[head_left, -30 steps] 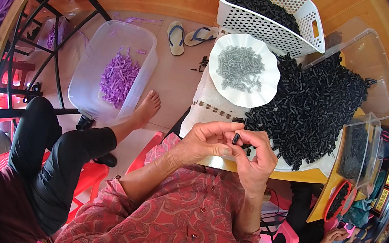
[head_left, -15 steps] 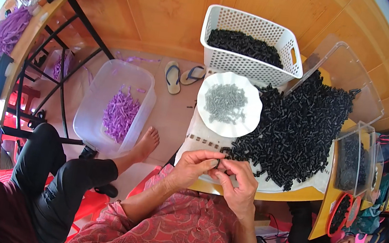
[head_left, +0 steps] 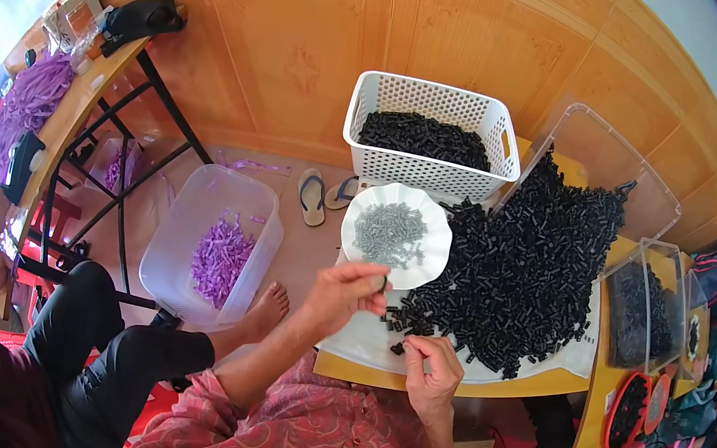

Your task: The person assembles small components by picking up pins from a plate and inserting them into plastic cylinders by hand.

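Raised at the near edge of the white wavy-rimmed plate (head_left: 415, 275), my left hand (head_left: 337, 294) pinches a small black tube-like piece (head_left: 385, 285) between thumb and fingertips. The plate holds a heap of small clear pieces (head_left: 390, 232). My right hand (head_left: 433, 372) is over the table's front edge, its fingers curled in against the thumb; whatever it holds, if anything, is hidden. Another black piece (head_left: 397, 349) is just left of its fingertips. A large pile of short black tubes (head_left: 516, 274) spreads over the white cloth (head_left: 360, 343) to the right of the plate.
Behind the plate stands a white perforated basket (head_left: 430, 172) of black pieces. Clear bins (head_left: 640, 309) are at the right. On the floor at left, a translucent tub (head_left: 168, 243) holds purple strips, beside sandals (head_left: 312, 197). A person's bare foot (head_left: 274, 304) rests near it.
My hands have come apart: the left moved up toward the plate with the black piece, the right stayed low near the table edge. The view has tilted upward.
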### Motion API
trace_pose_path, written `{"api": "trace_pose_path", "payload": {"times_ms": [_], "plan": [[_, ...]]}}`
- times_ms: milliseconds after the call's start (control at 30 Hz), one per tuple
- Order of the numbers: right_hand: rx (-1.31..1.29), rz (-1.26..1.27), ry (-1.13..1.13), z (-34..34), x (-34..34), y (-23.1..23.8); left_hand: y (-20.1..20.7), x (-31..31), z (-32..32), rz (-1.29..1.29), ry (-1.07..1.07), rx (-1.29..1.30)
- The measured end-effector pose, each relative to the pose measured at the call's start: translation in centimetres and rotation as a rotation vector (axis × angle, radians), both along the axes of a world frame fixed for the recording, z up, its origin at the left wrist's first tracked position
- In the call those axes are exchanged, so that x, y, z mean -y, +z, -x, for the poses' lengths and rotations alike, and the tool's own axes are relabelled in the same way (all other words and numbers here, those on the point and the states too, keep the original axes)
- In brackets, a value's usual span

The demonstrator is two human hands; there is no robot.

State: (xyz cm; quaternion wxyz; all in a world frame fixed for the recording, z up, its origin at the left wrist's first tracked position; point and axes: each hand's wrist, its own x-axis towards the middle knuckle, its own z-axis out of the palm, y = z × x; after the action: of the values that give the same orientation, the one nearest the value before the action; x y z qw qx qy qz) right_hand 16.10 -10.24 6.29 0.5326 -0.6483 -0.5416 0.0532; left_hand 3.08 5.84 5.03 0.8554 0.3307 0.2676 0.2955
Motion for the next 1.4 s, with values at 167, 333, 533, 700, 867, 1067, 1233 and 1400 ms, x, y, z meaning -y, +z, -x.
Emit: {"api": "trace_pose_path", "payload": {"times_ms": [167,333,533,700,867,1067,1233,1400], "plan": [[0.027,-0.02,0.012,0.2,-0.1,-0.1,3.7,-5.3,-3.4,-0.08,0.115,-0.078],[0.029,-0.004,0.014,0.1,0.4,-0.2,6.6,-10.3,-7.6,-0.2,0.14,-0.074],[0.015,-0.002,0.009,0.6,0.8,0.4,7.3,-14.0,-10.5,-0.238,0.231,-0.019],[-0.011,-0.023,0.076,0.5,0.3,-0.5,7.1,-9.1,-9.0,-0.371,0.325,-0.054],[-0.033,0.051,0.103,0.9,0.2,-1.0,5.0,-1.8,-4.7,-0.299,0.045,-0.043],[-0.003,0.129,0.099,1.2,0.4,-0.7,-0.3,2.8,-0.5,-0.129,-0.114,0.049],[-0.006,0.177,0.022,1.1,1.4,0.1,-2.2,4.7,1.2,-0.021,-0.139,0.182],[-0.01,0.248,-0.255,0.0,3.7,0.1,-3.8,5.5,2.4,0.009,-0.19,0.235]]}}
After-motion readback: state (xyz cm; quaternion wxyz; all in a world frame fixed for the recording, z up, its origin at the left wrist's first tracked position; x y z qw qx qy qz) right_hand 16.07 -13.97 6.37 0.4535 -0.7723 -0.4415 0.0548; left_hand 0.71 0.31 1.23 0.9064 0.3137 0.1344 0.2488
